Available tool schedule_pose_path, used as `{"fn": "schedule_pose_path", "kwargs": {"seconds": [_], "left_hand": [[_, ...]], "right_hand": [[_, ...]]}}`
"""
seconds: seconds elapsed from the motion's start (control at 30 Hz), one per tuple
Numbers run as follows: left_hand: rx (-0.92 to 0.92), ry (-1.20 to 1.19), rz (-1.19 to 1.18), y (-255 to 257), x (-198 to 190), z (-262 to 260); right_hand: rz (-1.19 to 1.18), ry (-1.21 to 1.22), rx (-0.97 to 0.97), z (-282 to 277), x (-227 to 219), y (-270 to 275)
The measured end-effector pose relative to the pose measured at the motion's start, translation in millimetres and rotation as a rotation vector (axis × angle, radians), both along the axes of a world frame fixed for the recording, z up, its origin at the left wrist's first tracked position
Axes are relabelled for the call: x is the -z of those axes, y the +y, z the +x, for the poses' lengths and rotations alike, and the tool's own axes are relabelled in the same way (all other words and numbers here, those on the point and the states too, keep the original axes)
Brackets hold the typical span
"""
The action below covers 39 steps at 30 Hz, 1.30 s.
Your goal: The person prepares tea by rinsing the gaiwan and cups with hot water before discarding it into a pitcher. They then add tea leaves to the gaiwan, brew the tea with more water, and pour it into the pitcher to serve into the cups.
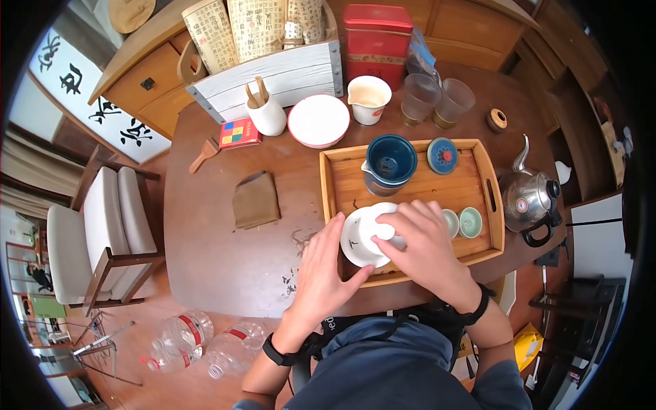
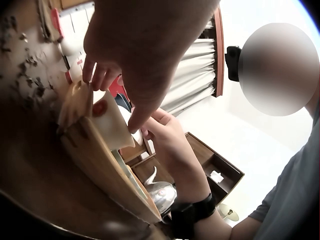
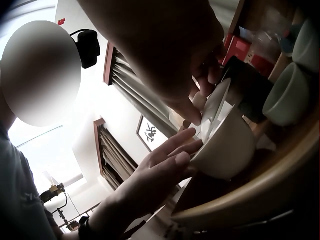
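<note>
A white gaiwan bowl stands at the front left of the wooden tray, with dark tea leaf bits showing inside. My left hand holds it by the side, fingers along the left and thumb at the front. With its fingertips, my right hand pinches the white lid over the bowl. The right wrist view shows the lid tilted at the mouth of the bowl. Two pale green cups, one a cup in plain sight, sit just right of the right hand.
Behind the bowl are a dark blue pitcher and a blue lid. A steel kettle stands right of the tray. Left lie a folded brown cloth and scattered tea leaves. A white bowl and cups line the back.
</note>
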<state>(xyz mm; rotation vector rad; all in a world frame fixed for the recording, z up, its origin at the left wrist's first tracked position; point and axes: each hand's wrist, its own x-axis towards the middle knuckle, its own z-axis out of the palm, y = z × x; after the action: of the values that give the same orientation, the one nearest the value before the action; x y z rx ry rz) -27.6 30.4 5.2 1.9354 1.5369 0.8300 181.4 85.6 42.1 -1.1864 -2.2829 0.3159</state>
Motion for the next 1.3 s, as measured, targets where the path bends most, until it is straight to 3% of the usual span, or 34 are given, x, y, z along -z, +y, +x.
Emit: {"fn": "schedule_pose_path", "kwargs": {"seconds": [0.6, 0.7, 0.8, 0.93, 1.03, 1.3], "left_hand": [[0.029, 0.013, -0.005, -0.9, 0.9, -1.6], [0.027, 0.026, -0.019, -1.2, -1.4, -2.9], [0.025, 0.022, -0.042, -2.1, -2.4, -3.5], [0.03, 0.03, -0.049, -2.4, -0.1, -4.1], [0.027, 0.0, -0.061, -1.7, -5.7, -2.3], [0.032, 0.022, -0.042, -2.8, -0.2, -3.5]], "right_hand": [[-0.097, 0.046, -0.093, -6.5, 8.6, 1.2], [-0.041, 0.068, 0.008, 1.7, -8.9, 5.8], [-0.089, 0.206, 0.166, 11.9, -30.0, 10.9], [-0.225, 0.395, 0.215, 13.3, -36.9, 11.0], [-0.157, 0.19, 0.024, 4.9, -24.5, 3.4], [-0.126, 0.082, -0.101, -9.0, 7.1, -1.8]]}}
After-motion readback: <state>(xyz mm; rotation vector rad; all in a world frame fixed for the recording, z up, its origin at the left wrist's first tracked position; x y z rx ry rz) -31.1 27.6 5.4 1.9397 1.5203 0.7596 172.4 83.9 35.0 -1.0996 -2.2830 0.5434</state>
